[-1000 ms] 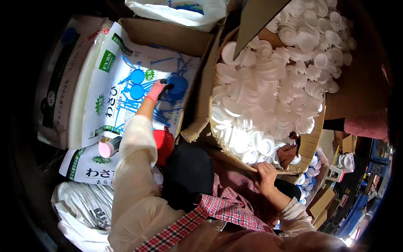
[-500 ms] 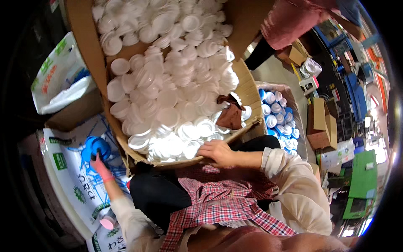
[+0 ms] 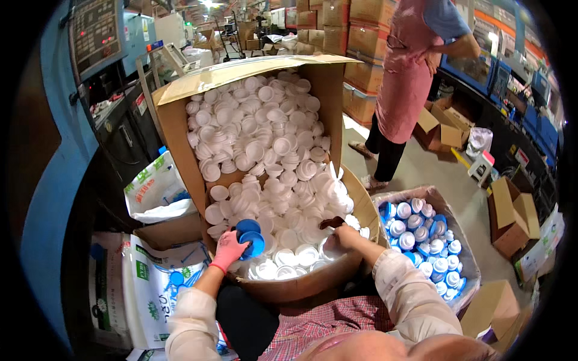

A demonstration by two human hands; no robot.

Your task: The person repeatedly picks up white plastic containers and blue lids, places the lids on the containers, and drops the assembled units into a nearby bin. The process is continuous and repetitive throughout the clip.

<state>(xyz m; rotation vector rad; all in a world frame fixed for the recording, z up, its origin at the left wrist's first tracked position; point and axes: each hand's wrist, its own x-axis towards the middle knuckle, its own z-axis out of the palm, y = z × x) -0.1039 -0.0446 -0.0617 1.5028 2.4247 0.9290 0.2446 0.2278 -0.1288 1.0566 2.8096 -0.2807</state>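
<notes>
My left hand (image 3: 229,249), in a pink glove, is closed on several round blue plastic lids (image 3: 251,239), held over the near left rim of a big cardboard box (image 3: 301,287). White plastic lids (image 3: 271,198) are heaped inside that box, up toward its far wall. At the box's near right side, my bare right hand (image 3: 347,237) grips a dark brown cloth (image 3: 331,223) lying over the white lids; its fingertips are partly hidden. Left of the box, more blue pieces (image 3: 176,278), some with thin strips, lie on a printed white sack (image 3: 147,301).
At right stands a lined bin (image 3: 475,265) full of blue-and-white lids (image 3: 430,246). A person in a pink apron (image 3: 400,72) stands beyond it. Open cardboard boxes (image 3: 512,216) sit on the floor at far right. A white plastic bag (image 3: 158,189) and machines (image 3: 99,39) are at left.
My left hand has brought the blue lids from over the sack to the box's rim. My right hand has gone from the near rim to the brown cloth. The view has tilted up.
</notes>
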